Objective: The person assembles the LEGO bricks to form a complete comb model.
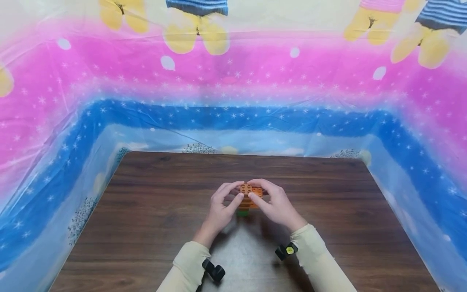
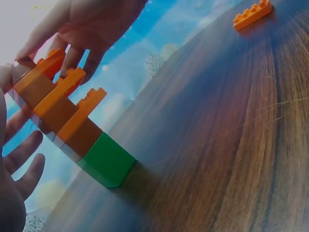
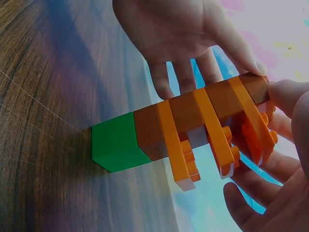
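A block tower of toy building bricks stands upright on the table between both hands. Its base is a green brick (image 3: 118, 142); above it brown bricks alternate with thin orange bricks (image 2: 79, 116) that jut out to one side. At the top sits a brown brick (image 1: 246, 188) with studs. My left hand (image 1: 220, 205) pinches this top brick from the left, thumb on the near side and index finger on the far side. From the right, my right hand (image 1: 275, 200) pinches the same brick with thumb and index finger. The other fingers are spread around the tower's sides.
A loose orange brick (image 2: 253, 14) lies apart on the wooden table (image 1: 164, 174), seen in the left wrist view. A patterned pink and blue cloth (image 1: 226, 81) hangs around the table's back and sides. Black wrist cameras (image 1: 213, 270) are strapped to both sleeves.
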Demonstrator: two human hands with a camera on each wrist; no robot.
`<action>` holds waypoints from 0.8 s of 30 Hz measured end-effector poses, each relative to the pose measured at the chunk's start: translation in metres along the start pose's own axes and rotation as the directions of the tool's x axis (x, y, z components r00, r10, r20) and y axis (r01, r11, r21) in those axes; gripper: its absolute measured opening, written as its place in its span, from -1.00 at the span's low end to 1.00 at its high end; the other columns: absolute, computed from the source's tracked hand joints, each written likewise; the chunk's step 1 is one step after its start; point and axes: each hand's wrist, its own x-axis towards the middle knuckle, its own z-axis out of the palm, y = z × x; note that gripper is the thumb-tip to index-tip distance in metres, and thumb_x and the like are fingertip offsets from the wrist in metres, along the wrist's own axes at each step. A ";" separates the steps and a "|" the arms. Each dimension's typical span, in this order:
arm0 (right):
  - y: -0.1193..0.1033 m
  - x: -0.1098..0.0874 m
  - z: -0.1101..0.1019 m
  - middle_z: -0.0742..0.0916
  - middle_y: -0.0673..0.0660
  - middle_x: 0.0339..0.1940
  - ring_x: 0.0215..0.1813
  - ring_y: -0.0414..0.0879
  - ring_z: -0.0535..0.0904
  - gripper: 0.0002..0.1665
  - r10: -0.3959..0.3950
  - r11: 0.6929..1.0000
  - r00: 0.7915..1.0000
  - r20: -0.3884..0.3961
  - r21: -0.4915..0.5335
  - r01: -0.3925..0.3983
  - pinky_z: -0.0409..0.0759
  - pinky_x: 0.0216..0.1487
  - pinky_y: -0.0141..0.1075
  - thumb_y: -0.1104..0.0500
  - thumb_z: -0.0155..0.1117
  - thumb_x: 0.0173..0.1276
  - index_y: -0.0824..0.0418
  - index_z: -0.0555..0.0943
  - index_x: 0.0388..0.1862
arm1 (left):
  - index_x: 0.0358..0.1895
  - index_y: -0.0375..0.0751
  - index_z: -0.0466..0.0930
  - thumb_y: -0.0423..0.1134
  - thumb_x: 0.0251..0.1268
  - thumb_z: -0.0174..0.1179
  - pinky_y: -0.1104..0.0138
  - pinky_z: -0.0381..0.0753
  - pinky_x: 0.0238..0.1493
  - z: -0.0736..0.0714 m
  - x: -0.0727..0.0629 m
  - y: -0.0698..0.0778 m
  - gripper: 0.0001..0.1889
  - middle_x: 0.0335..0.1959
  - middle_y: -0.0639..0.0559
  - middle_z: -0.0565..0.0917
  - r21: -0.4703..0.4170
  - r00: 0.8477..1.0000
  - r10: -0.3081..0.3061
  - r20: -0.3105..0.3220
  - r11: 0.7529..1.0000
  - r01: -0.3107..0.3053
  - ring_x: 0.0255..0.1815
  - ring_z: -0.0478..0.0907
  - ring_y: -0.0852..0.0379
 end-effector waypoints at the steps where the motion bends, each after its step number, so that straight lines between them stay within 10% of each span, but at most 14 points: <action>1: 0.000 0.000 0.000 0.76 0.00 0.17 0.15 -0.15 0.69 -0.62 0.002 1.000 1.000 0.000 -0.004 -0.002 0.70 0.12 -0.05 0.06 0.32 0.58 0.06 0.61 0.31 | 0.26 -0.29 0.66 -0.46 0.45 0.26 0.01 0.75 -0.08 0.000 0.000 -0.005 -0.64 0.02 -0.21 0.69 0.002 1.000 0.001 0.004 1.000 -0.001 -0.03 0.67 -0.24; 24: 0.010 -0.030 -0.030 0.71 0.07 0.21 0.22 0.03 0.66 -0.50 0.002 0.988 0.999 -0.048 -0.156 -0.009 0.67 0.16 0.13 0.05 0.41 0.51 0.04 0.58 0.37 | 0.31 -0.11 0.65 -0.27 0.54 0.26 0.10 0.75 -0.07 -0.005 0.000 -0.018 -0.65 0.06 0.01 0.69 0.009 0.999 -0.001 0.054 1.000 0.000 -0.02 0.67 0.01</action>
